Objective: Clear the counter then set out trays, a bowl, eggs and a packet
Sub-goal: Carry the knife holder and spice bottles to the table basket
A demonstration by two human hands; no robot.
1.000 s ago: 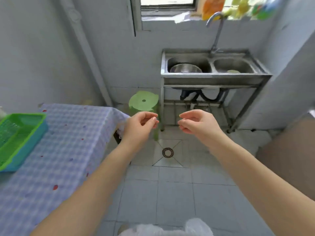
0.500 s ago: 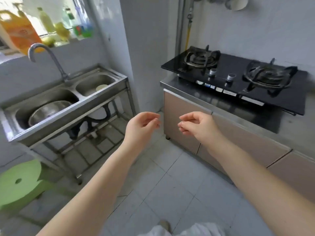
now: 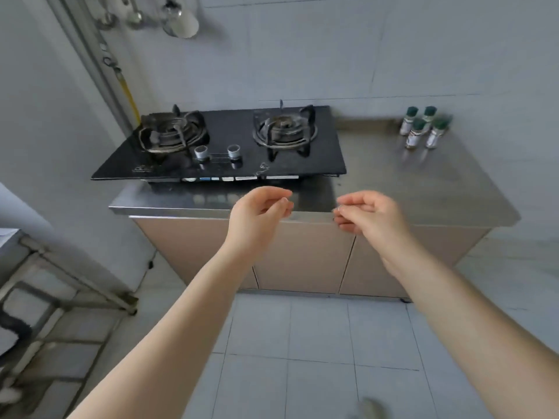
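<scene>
Left hand [image 3: 257, 211] and right hand [image 3: 367, 214] hover loosely curled, holding nothing, before the counter [image 3: 438, 189] (4 bottles [image 3: 422, 131] at back).

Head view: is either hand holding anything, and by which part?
Nothing is held. The left hand and right hand hang loosely curled before the counter.

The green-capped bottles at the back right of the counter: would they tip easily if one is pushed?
Probably yes. The green-capped bottles look tall and narrow, so likely tippy. The four stand close together, so one may knock the others. The steel counter looks smooth, so they might slide.
</scene>
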